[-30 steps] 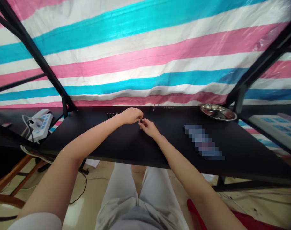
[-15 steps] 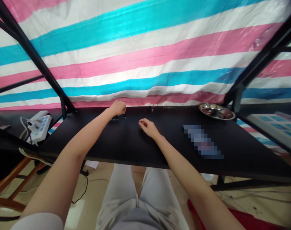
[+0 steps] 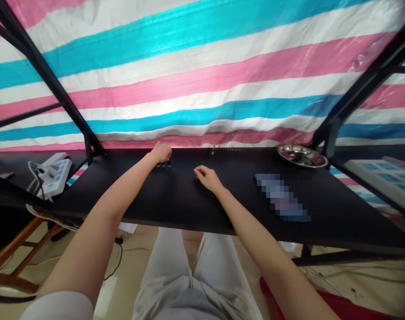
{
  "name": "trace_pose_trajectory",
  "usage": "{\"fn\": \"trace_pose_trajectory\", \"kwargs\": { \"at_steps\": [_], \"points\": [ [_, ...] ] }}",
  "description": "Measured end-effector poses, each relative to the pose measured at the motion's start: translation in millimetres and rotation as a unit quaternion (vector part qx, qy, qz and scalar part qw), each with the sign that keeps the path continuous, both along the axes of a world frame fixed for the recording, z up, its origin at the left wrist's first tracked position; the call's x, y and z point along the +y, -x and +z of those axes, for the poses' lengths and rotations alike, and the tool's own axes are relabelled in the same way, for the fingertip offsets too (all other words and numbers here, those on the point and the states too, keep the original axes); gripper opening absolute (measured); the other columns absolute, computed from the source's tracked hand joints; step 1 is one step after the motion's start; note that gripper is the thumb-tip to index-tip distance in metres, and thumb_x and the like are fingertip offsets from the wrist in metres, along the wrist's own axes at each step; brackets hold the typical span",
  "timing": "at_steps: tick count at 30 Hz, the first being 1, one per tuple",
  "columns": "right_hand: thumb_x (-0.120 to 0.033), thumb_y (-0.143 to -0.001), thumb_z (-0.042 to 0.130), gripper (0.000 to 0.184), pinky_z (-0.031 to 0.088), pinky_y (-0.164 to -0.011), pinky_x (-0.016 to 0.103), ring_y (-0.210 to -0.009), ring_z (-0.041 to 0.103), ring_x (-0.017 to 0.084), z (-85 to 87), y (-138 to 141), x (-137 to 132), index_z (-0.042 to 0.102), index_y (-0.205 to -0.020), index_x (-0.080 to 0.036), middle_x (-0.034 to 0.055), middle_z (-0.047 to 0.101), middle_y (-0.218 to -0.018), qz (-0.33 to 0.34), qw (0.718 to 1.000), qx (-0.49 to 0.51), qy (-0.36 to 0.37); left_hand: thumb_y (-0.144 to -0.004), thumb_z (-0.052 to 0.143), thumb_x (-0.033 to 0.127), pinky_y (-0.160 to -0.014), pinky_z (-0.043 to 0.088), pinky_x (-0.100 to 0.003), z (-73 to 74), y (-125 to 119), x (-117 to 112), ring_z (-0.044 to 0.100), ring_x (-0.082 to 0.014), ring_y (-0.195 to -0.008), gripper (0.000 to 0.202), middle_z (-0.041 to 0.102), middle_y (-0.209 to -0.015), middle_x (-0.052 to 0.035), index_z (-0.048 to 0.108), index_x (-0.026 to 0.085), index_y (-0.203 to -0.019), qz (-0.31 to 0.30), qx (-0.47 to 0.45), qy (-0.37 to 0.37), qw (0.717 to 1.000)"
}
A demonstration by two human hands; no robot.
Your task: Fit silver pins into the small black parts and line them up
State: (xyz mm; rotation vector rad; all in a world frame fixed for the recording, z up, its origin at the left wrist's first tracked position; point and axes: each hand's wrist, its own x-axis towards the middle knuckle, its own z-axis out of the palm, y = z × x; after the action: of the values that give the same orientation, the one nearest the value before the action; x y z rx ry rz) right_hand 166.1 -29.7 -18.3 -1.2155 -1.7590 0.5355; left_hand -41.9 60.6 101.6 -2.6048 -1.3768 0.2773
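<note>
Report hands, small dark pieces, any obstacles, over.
Left hand at the small dark pieces, grip unclear. Right hand apart from them, fingers curled. Metal dish off right, clear of both.

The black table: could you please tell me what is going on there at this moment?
A person is working at the black table with bare hands. The left hand is at a short row of small dark sticks towards the back; whether its fingers grip one is hard to tell. The right hand is over the middle, fingers curled, with nothing visible in it. A row of tiny pieces lies by the back edge, and a metal plate is at the far right.
</note>
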Motion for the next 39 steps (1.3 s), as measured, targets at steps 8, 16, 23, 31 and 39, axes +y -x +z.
{"fn": "trace_pose_trajectory", "kwargs": {
  "at_steps": [8, 16, 23, 31, 39],
  "points": [
    [-0.039, -0.082, 0.044, 0.026, 0.044, -0.064, 0.027, -0.060, 0.055, 0.014, 0.2, 0, 0, 0.060, -0.083, -0.019, 0.0018, 0.060, -0.066, -0.002, 1.000, -0.003, 0.003, -0.067, 0.056, 0.012, -0.089, 0.030, -0.036, -3.9, 4, 1, 0.057, -0.0218, -0.092, 0.015, 0.068, -0.090, -0.0075, 0.067, 0.017, -0.075, -0.006, -0.012, -0.011, 1.000],
    [-0.038, -0.081, 0.044, 0.025, 0.043, -0.064, 0.027, -0.060, 0.055, 0.014, 1.3, 0, -1, 0.060, -0.083, -0.019, 0.0015, 0.060, -0.065, -0.002, 1.000, 0.001, 0.007, -0.068, 0.056, 0.012, -0.092, 0.027, -0.040, -3.3, 6, 1, 0.055, -0.0230, -0.095, 0.015, 0.066, -0.094, -0.0086, 0.067, 0.016, -0.078, 0.009, -0.009, 0.002, 1.000],
    [-0.039, -0.081, 0.044, 0.025, 0.043, -0.064, 0.027, -0.060, 0.054, 0.014, 0.0, 0, 0, 0.059, -0.082, -0.018, 0.0014, 0.060, -0.065, 0.002, 1.000, 0.008, 0.003, -0.069, 0.056, 0.014, -0.093, 0.027, -0.042, -2.8, 6, -2, 0.055, -0.0229, -0.096, 0.016, 0.066, -0.096, -0.0083, 0.066, 0.016, -0.081, 0.013, 0.001, 0.002, 1.000],
    [-0.038, -0.081, 0.044, 0.025, 0.043, -0.064, 0.028, -0.061, 0.055, 0.015, 3.0, -1, -1, 0.060, -0.081, -0.019, 0.0021, 0.061, -0.067, -0.006, 1.000, -0.003, 0.003, -0.069, 0.061, 0.019, -0.093, 0.028, -0.043, 3.0, 6, -2, 0.054, -0.0254, -0.101, 0.020, 0.065, -0.101, -0.0086, 0.066, 0.017, -0.089, 0.008, -0.016, 0.007, 1.000],
    [-0.031, -0.082, 0.042, 0.022, 0.041, -0.064, 0.028, -0.064, 0.056, 0.016, 6.3, -10, 1, 0.061, -0.083, -0.020, 0.0038, 0.062, -0.070, -0.086, 0.992, -0.087, -0.014, -0.082, 0.047, 0.029, -0.092, 0.035, -0.039, 5.6, -35, -19, 0.053, -0.0248, -0.106, 0.033, 0.062, -0.111, -0.0109, 0.060, 0.016, -0.109, -0.071, -0.108, -0.016, 0.991]
  ]
}}
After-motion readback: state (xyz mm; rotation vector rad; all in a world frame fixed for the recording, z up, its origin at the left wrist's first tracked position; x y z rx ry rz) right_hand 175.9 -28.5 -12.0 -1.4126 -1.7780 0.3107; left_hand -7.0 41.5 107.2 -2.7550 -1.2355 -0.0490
